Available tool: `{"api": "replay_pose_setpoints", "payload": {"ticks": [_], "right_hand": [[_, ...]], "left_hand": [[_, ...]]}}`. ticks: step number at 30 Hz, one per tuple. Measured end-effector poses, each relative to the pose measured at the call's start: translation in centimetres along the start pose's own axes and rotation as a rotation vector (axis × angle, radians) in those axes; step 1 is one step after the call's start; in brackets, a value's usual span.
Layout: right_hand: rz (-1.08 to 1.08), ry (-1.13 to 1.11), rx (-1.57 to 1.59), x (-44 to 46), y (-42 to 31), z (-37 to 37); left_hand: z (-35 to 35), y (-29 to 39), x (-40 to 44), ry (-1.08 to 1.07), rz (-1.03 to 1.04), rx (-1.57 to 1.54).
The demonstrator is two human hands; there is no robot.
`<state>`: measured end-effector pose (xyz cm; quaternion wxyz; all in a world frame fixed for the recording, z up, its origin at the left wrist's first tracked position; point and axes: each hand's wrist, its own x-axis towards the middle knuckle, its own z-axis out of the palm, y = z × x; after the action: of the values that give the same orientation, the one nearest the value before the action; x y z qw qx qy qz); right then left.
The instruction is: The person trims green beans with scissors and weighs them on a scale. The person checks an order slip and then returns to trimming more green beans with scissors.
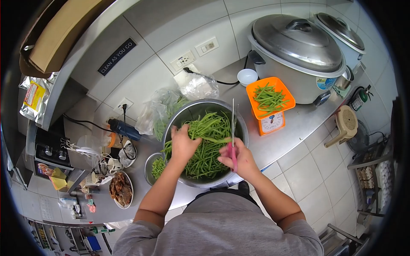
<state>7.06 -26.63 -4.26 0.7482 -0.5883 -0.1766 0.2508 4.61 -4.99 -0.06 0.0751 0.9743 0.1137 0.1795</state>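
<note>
A large steel bowl (pixel 244 128) full of long green beans (pixel 205 160) stands in front of me. Over its left side, my left hand (pixel 183 145) is closed on a few beans that stretch toward the right. At the bowl's right edge my right hand (pixel 240 158) grips pink-handled scissors (pixel 233 123), their long blades pointing away from me. The tips of the held beans lie against the scissors near the handle. A small steel bowl (pixel 148 175) with short cut bean pieces (pixel 158 167) sits at the left, beside the big one.
An orange scale (pixel 257 123) bears an orange tray (pixel 288 94) of cut beans at the right. Behind it stand a large rice cooker (pixel 282 72) and a light blue bowl (pixel 247 77). Plastic bags (pixel 164 106) lie behind the bowl; a plate of browned food (pixel 121 190) is at left.
</note>
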Motion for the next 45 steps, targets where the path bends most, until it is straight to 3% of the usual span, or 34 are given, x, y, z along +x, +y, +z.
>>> {"api": "replay_pose_setpoints", "payload": {"ticks": [2, 3, 4, 5, 6, 7, 8, 11, 16, 18, 19, 20, 22, 23, 24, 26, 27, 28, 30, 33, 38, 42, 44, 45], "right_hand": [[-0.034, 0.026, -0.090, 2.0, -0.3, 1.8], [-0.083, 0.074, -0.046, 3.0, -0.4, 2.9], [-0.132, 0.120, -0.001, 3.9, -0.5, 3.6], [-0.211, 0.190, -0.240, 4.9, -0.2, 4.1], [-0.214, 0.184, -0.247, 5.8, -0.3, 4.3], [-0.148, 0.137, -0.198, 6.7, -0.6, 4.4], [-0.083, 0.091, -0.152, 7.4, -0.6, 4.6], [-0.148, 0.083, -0.076, 7.4, -1.3, 5.4], [-0.300, -0.018, -0.022, 7.0, -2.5, 7.6], [-0.280, -0.033, -0.056, 6.6, -3.2, 8.2], [-0.236, -0.030, -0.105, 6.6, -3.3, 8.0], [-0.191, -0.024, -0.152, 6.7, -3.4, 7.6], [-0.146, -0.010, -0.203, 6.6, -2.6, 6.3], [-0.128, 0.120, -0.499, 6.2, -2.3, 5.8], [-0.111, 0.251, -0.796, 5.8, -2.3, 5.9], [-0.111, 0.338, -0.895, 4.9, -3.2, 7.1], [-0.156, 0.339, -0.804, 4.7, -3.2, 7.7], [-0.200, 0.340, -0.712, 4.5, -3.2, 8.4], [-0.180, 0.088, -0.150, 4.4, -2.9, 10.0], [-0.143, 0.109, 0.005, 4.2, -3.5, 12.1], [-0.193, 0.216, 0.051, 4.3, -4.5, 12.6], [-0.277, 0.265, 0.055, 4.6, -5.1, 11.1], [-0.130, 0.129, -0.033, 4.4, -5.1, 10.7], [-0.098, 0.119, -0.053, 4.2, -4.9, 11.2]], "left_hand": [[-0.5, 1.8, -0.8, -0.083, -0.249, -0.259], [-0.3, 2.3, -1.5, -0.007, -0.159, -0.265], [-0.3, 2.8, -2.0, -0.118, -0.211, -0.246], [0.4, 2.9, -2.7, -0.133, -0.155, -0.237], [0.7, 2.7, -3.2, -0.147, -0.101, -0.228], [-0.4, 2.8, -3.2, -0.302, -0.155, -0.255], [-1.1, 2.2, -3.3, -0.292, -0.159, -0.263], [-2.9, -1.2, -4.3, -0.346, -0.061, -0.542], [-3.5, -4.2, -4.7, -0.171, 0.065, -0.828], [-2.3, -5.0, -4.2, -0.532, -0.054, -1.083], [-2.0, -4.8, -4.6, -0.362, -0.023, -0.967], [-2.0, -5.2, -4.9, -0.356, -0.012, -0.980], [-1.8, -6.8, -5.5, -0.258, -0.171, -0.708], [-1.8, -7.7, -5.9, -0.156, -0.087, -0.511], [-2.7, -7.9, -5.9, -0.151, -0.082, -0.522], [-4.9, -7.9, -6.0, -0.284, -0.220, -0.695], [-4.5, -8.0, -6.1, -0.103, -0.071, -0.608], [-4.2, -8.1, -6.2, -0.103, -0.068, -0.623], [-4.0, -7.5, -6.2, -0.103, -0.065, -0.620], [-3.7, -6.5, -6.5, -0.162, -0.011, -0.709], [-2.7, -6.7, -6.8, -0.189, 0.093, -0.970], [-2.2, -8.0, -6.4, -0.199, -0.054, -0.880], [-2.3, -8.5, -6.1, -0.404, -0.193, -1.275], [-2.1, -7.8, -6.4, -0.383, -0.209, -1.478]]}}
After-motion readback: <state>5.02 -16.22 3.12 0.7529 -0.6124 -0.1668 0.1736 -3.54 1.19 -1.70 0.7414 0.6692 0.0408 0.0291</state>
